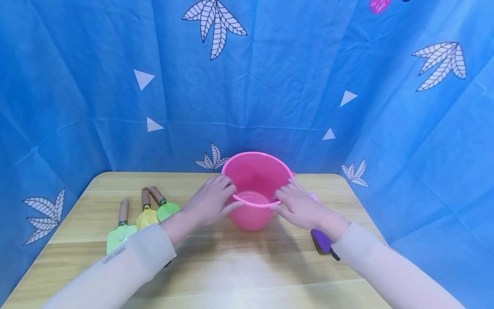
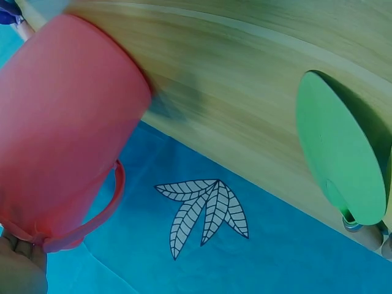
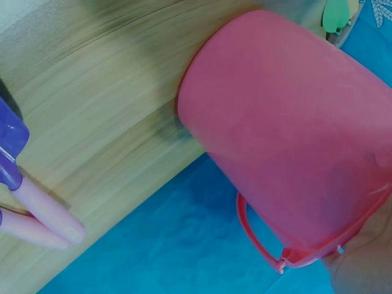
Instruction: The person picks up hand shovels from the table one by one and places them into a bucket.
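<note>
A pink plastic bucket [image 1: 252, 218] is near the table's back edge, mouth facing up and toward the head camera. My left hand [image 1: 214, 197] grips its rim at the near left, fingers hooked inside and thumb outside. On the near right of the same rim, my right hand [image 1: 299, 206] holds on in the same way. The bucket's base is right at the tabletop in both wrist views. Its pink carrying handle [image 2: 101, 220] hangs down along the far side, and part of it also shows in the right wrist view. The bucket's inside looks bare.
Left of the bucket lie several small wooden-handled shovels: a pale green one [image 1: 120, 237], a yellow one [image 1: 146, 218] and a brighter green one [image 1: 167, 209]. Purple tools with pink handles [image 3: 49, 214] lie to the right, partly under my right forearm. A blue patterned curtain [image 1: 247, 94] hangs behind the table.
</note>
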A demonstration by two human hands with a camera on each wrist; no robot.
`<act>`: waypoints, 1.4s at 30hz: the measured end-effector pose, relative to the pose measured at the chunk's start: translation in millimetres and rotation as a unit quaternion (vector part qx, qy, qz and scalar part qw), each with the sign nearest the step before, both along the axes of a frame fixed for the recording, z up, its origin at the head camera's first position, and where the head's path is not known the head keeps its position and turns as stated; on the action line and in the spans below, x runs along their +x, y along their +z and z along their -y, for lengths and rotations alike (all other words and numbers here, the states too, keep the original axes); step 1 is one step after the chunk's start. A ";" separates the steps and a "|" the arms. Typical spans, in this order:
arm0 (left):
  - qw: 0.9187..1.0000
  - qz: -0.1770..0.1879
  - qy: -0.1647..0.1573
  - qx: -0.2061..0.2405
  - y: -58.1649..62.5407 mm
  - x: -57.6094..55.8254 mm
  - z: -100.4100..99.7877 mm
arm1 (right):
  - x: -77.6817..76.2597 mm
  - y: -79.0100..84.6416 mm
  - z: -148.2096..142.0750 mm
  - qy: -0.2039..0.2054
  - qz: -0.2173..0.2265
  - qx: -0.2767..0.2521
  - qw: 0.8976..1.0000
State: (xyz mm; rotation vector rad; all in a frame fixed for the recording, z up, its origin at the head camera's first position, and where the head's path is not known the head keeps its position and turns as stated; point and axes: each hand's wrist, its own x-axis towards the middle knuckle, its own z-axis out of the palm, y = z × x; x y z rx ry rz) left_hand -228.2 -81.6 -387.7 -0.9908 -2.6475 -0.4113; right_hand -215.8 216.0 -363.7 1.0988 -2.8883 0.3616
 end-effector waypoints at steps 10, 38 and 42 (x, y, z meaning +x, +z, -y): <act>1.000 0.000 -0.004 0.006 0.5 3.8 9.3 | 3.7 0.0 8.8 0.007 -0.003 0.000 1.000; 1.000 0.000 -0.003 0.002 1.0 32.3 33.7 | 19.3 -2.0 24.8 0.044 -0.014 -0.006 0.999; 1.000 -0.001 -0.004 0.001 2.0 35.8 36.0 | 20.2 -3.0 26.1 0.050 -0.023 -0.003 0.998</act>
